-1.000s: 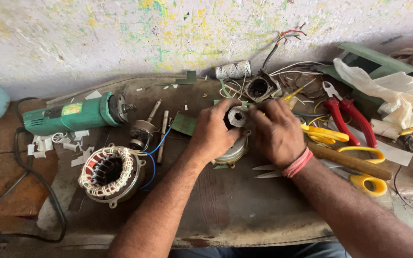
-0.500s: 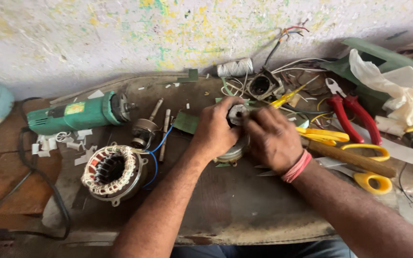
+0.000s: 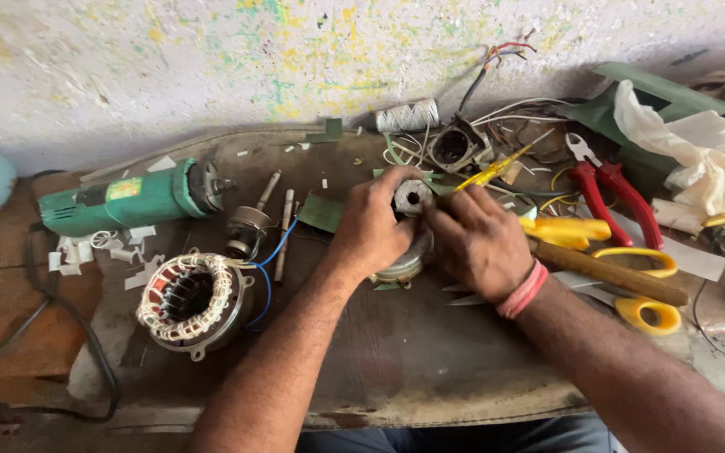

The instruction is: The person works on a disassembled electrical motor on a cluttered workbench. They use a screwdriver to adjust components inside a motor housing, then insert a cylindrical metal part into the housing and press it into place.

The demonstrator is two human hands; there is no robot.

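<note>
Both forearms reach in from the near edge of the tabletop [image 3: 430, 369] and meet at its middle. The left hand [image 3: 371, 231] cups a grey metal motor part [image 3: 409, 226], fingers curled tight round its left side; the right hand [image 3: 480, 243], with a red band at the wrist, clamps its fingers on the right side. The part's round, hollow top end shows between them, just beyond the knuckles.
</note>
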